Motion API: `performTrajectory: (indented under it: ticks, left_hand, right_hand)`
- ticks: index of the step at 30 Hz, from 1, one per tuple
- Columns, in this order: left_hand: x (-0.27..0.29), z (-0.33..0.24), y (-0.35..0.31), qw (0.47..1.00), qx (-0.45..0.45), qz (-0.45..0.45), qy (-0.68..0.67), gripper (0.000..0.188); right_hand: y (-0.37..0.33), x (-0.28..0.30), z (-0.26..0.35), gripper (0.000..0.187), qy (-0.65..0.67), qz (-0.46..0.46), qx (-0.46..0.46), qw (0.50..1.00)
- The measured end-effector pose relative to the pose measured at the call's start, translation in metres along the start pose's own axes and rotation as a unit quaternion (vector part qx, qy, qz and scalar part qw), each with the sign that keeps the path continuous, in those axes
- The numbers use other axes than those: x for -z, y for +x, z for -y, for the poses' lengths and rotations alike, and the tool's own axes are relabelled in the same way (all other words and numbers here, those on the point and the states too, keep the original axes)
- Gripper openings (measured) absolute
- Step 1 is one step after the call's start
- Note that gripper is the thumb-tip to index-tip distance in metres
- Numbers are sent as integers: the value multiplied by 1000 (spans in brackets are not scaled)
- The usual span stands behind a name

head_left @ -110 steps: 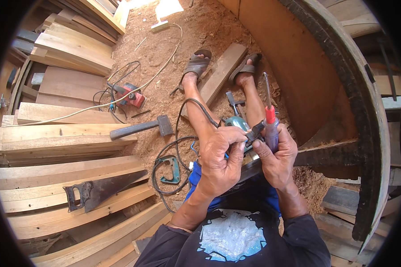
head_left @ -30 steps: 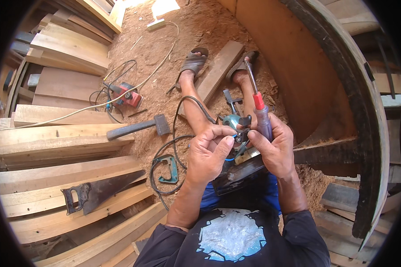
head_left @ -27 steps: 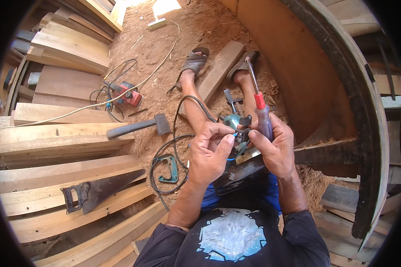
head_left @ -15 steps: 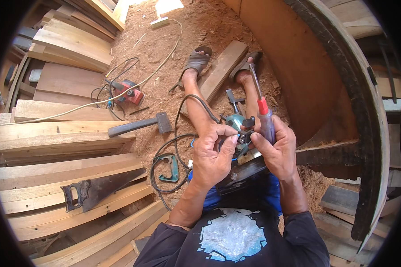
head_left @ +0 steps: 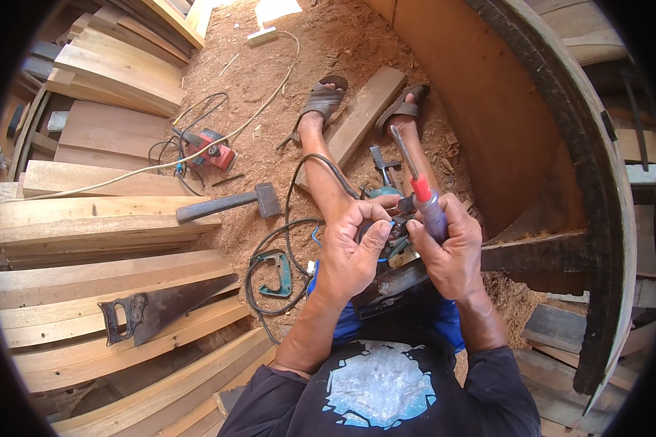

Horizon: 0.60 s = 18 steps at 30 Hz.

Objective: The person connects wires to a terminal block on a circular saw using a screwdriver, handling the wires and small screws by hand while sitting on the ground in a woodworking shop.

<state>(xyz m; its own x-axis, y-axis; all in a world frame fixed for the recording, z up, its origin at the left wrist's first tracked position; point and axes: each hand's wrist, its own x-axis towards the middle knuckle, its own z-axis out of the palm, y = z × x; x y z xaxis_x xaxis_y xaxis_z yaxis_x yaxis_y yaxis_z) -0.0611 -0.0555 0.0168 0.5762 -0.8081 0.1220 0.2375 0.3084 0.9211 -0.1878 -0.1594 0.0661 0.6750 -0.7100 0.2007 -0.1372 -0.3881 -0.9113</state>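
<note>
My right hand [head_left: 453,251] is wrapped round a screwdriver [head_left: 433,213] with a clear purple handle and a red collar. Its shaft points away from me and up to the left, clear of any screw. My left hand [head_left: 351,247] pinches at a small black part with a bit of blue wire, close to my right fingertips; the part is mostly hidden. Under both hands, a partly opened power tool [head_left: 388,290] with a dark base rests across my lap, and some of its teal body shows beyond my fingers. A loose teal handle cover [head_left: 275,274] lies left of my knee.
A hammer [head_left: 264,200] and a handsaw [head_left: 160,312] lie on stacked boards to the left. Farther off sits a red power tool [head_left: 217,151] with cords. A black cable [head_left: 249,280] loops beside my leg. A large curved wooden piece [head_left: 503,138] stands at the right.
The screwdriver has dipped, its tip shifting left and nearer to me. My right hand has moved slightly left, toward the left one, which stays nearly still.
</note>
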Motion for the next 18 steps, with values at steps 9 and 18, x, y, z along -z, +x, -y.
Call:
performTrajectory:
  ticks: [9,18]
  left_hand:
    - [-3,9,-4,999,3,14,-41,8]
    - [3,12,1,990,29,47,-133,13]
  right_hand:
    - [2,0,8,19,-82,-5,17,996]
    - [7,7,6,21,-74,-19,56,995]
